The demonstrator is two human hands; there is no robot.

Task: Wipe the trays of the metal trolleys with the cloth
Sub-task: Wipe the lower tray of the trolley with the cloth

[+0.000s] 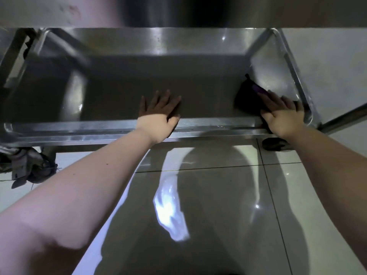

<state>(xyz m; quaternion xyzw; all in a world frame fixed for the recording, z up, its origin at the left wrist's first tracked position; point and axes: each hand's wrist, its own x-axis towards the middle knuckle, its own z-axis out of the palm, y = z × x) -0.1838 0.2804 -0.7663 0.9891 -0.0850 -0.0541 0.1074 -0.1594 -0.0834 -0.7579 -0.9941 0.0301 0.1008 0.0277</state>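
A low metal trolley tray (pixel 119 128) stretches across the view, seen from above, its floor in shadow. My left hand (pixel 158 116) lies flat on the tray floor near the front rim, fingers spread and straight. My right hand (pixel 282 116) presses a dark cloth (pixel 246 98) with a purple patch onto the tray's right front corner, fingers extended over it. Most of the cloth sticks out to the left of and beyond my fingers.
An upper shelf edge (pixel 178 12) overhangs the tray at the top. A caster wheel (pixel 276 143) sits under the right front corner and another wheel with rags (pixel 29 167) at the left. Glossy floor tiles (pixel 198 195) lie below.
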